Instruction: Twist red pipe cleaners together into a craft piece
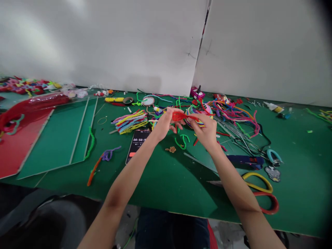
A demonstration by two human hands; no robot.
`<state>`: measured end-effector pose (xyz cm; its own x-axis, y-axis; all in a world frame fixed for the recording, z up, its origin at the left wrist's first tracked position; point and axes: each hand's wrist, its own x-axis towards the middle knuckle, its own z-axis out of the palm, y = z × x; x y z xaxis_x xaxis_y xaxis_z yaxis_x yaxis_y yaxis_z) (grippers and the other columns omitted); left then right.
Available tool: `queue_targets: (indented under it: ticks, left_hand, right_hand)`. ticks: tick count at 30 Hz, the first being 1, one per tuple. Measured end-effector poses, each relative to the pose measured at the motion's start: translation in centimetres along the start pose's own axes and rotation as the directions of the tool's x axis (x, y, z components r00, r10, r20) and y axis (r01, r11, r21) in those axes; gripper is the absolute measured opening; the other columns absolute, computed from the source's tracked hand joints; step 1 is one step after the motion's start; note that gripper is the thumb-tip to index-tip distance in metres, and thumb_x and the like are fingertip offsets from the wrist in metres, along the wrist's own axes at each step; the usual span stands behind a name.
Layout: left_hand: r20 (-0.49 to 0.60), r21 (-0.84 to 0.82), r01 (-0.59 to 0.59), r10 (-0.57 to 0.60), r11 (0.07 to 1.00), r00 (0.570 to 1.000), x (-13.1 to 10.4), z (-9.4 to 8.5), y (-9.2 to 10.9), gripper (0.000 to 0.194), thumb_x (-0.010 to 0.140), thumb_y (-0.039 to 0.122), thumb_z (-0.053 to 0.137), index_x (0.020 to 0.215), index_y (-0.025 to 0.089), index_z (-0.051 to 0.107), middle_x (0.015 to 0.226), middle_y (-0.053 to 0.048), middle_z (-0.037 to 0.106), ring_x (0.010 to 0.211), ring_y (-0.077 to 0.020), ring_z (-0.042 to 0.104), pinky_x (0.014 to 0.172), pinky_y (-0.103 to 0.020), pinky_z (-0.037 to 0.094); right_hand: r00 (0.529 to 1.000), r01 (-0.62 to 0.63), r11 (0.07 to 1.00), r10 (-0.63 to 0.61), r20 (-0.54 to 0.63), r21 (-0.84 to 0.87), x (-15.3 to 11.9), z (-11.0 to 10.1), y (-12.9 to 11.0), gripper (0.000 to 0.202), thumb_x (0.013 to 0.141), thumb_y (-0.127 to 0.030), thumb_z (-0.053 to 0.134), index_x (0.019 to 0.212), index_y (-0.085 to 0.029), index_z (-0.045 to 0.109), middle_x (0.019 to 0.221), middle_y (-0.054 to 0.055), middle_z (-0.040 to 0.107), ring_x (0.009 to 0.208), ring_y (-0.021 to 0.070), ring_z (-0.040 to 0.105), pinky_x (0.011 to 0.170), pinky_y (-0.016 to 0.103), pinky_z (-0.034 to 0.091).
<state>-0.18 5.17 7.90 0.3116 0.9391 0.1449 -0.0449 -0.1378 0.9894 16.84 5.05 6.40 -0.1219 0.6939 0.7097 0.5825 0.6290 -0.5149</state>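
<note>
Between my two hands, above the middle of the table, is a red pipe cleaner (pixel 178 116) bent into loops. My left hand (pixel 167 123) grips its left part, some fingers curled below it. On the right side, my right hand (pixel 204 128) pinches the same red piece between thumb and fingertips. Beneath the hands lie green pipe cleaner pieces (pixel 183 142) and a small brown pipe cleaner flower (pixel 171 149). A bundle of multicoloured pipe cleaners (pixel 131 121) rests left of my left hand. Behind my right hand, a striped multicoloured bundle (pixel 197 110) is partly hidden.
A phone (pixel 133 141) showing a timer lies under my left forearm. Scissors with yellow and red handles (pixel 259 183) are partly covered by my right forearm. Right of them sit a dark blue tool (pixel 245 161) and wire strands (pixel 228 128). A red board (pixel 23 148) lies left.
</note>
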Motion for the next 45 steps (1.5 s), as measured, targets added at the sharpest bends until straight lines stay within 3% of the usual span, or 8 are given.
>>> queue_targets:
  ticks: [4, 10, 15, 22, 30, 35, 41, 45]
  left_hand:
    - [-0.038, -0.018, 0.016, -0.016, 1.000, 0.999, 0.1, -0.2, 0.0, 0.070, 0.086, 0.070, 0.013, 0.097, 0.016, 0.057, 0.076, -0.007, 0.067, 0.064, -0.0138, 0.066, 0.044, -0.019, 0.046]
    - [-0.121, 0.151, -0.101, 0.119, 0.983, 0.985, 0.0, 0.0, 0.3, 0.026, 0.082, 0.039, 0.057, 0.089, 0.015, 0.058, 0.072, -0.003, 0.065, 0.060, -0.0107, 0.064, 0.044, -0.016, 0.046]
    - [-0.172, 0.375, -0.141, 0.218, 0.916, 0.961, -0.3, 0.3, 0.1, 0.017, 0.087, 0.024, 0.049, 0.095, 0.016, 0.062, 0.077, -0.002, 0.067, 0.059, -0.0093, 0.064, 0.048, -0.016, 0.048]
    - [-0.045, 0.643, -0.295, 0.419, 0.707, 0.907, -0.6, 0.7, -0.3, 0.025, 0.091, 0.024, 0.047, 0.110, 0.017, 0.063, 0.100, -0.004, 0.070, 0.070, -0.0100, 0.066, 0.068, -0.022, 0.053]
    - [0.099, 0.866, -0.369, 0.607, 0.337, 0.788, -0.1, 0.6, -1.8, 0.028, 0.093, 0.023, 0.043, 0.108, 0.015, 0.065, 0.077, -0.006, 0.069, 0.069, -0.0122, 0.063, 0.064, -0.023, 0.049]
    - [0.058, 0.902, -0.265, 0.515, 0.340, 0.855, -0.4, 1.2, -1.6, 0.028, 0.092, 0.020, 0.041, 0.100, 0.013, 0.067, 0.085, -0.010, 0.069, 0.074, -0.0160, 0.064, 0.066, -0.026, 0.048]
    - [0.017, 0.692, -0.179, 0.232, 0.699, 0.973, -0.8, 1.0, 0.3, 0.021, 0.088, 0.022, 0.047, 0.095, 0.016, 0.065, 0.070, -0.002, 0.068, 0.061, -0.0121, 0.060, 0.061, -0.023, 0.044]
    - [0.034, 0.785, -0.136, 0.177, 0.604, 0.984, -0.8, 1.1, 0.2, 0.015, 0.085, 0.021, 0.052, 0.084, 0.014, 0.065, 0.071, -0.005, 0.066, 0.063, -0.0149, 0.058, 0.061, -0.026, 0.042]
  right_hand:
    - [0.998, 0.066, 0.998, -0.066, 0.000, -0.023, -0.1, -0.1, 0.4, 0.016, 0.086, -0.025, 0.054, 0.090, -0.025, 0.069, 0.085, 0.001, 0.073, 0.079, 0.0174, 0.067, 0.077, 0.034, 0.050]
    - [0.993, 0.118, 0.991, -0.118, -0.004, -0.070, 0.0, -0.2, 0.8, 0.015, 0.087, -0.027, 0.054, 0.091, -0.026, 0.068, 0.085, 0.001, 0.073, 0.081, 0.0179, 0.067, 0.078, 0.035, 0.048]
    - [0.991, 0.134, 0.988, -0.132, 0.021, -0.074, 0.0, 0.0, 0.5, 0.019, 0.082, -0.034, 0.061, 0.096, -0.023, 0.066, 0.089, 0.003, 0.073, 0.085, 0.0195, 0.067, 0.078, 0.035, 0.048]
    - [1.000, 0.019, 1.000, -0.019, -0.001, 0.003, -0.5, 0.8, -0.1, 0.017, 0.087, -0.033, 0.054, 0.092, -0.022, 0.066, 0.083, 0.003, 0.071, 0.074, 0.0168, 0.065, 0.068, 0.031, 0.049]
    - [0.982, -0.176, 0.970, 0.184, -0.032, 0.168, -0.8, 1.3, -1.0, 0.014, 0.082, -0.026, 0.056, 0.087, -0.022, 0.068, 0.079, 0.001, 0.070, 0.070, 0.0141, 0.063, 0.065, 0.029, 0.049]
    - [0.965, -0.255, 0.942, 0.260, 0.003, 0.216, -1.0, 1.7, -0.8, 0.014, 0.081, -0.026, 0.056, 0.086, -0.021, 0.068, 0.079, 0.001, 0.070, 0.069, 0.0135, 0.062, 0.066, 0.028, 0.050]
    - [0.975, -0.220, 0.959, 0.213, 0.054, 0.181, -0.8, 1.4, -0.3, 0.016, 0.084, -0.028, 0.054, 0.087, -0.022, 0.068, 0.082, 0.002, 0.071, 0.073, 0.0151, 0.064, 0.068, 0.029, 0.050]
    - [0.988, -0.133, 0.989, 0.127, 0.088, 0.062, -0.9, 1.3, -0.1, 0.016, 0.084, -0.026, 0.053, 0.085, -0.022, 0.068, 0.078, 0.002, 0.070, 0.070, 0.0158, 0.064, 0.066, 0.028, 0.048]
